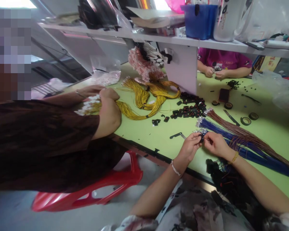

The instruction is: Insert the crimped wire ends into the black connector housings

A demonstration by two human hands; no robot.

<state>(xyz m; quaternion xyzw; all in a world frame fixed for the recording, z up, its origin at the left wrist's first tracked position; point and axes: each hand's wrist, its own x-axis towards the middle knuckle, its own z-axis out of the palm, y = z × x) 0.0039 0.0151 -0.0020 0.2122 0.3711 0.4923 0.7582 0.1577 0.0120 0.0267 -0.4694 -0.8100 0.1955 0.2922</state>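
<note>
My left hand (192,145) is closed, its fingertips pinching a small black plastic connector housing (201,138). Against the other side of that housing, my right hand (216,144) is closed in a pinch too; a thin wire between those fingers is too small to make out. Right behind my hands lie blue wires (249,153) with silvery terminal ends. Alongside them runs a bundle of brown wires (240,128). More loose black housings (189,107) are heaped farther back on the green table (144,133). Below my right forearm, a dark pile of assembled black parts (223,179) lies at the table edge.
A folding knife (175,135) lies left of my hands, another knife (231,117) beyond the wires. Tape rolls (245,121) sit at right. Yellow wire bundles (144,99) stretch toward a co-worker's arm (110,112). A red stool (86,192) stands at left; a shelf (159,37) hangs overhead.
</note>
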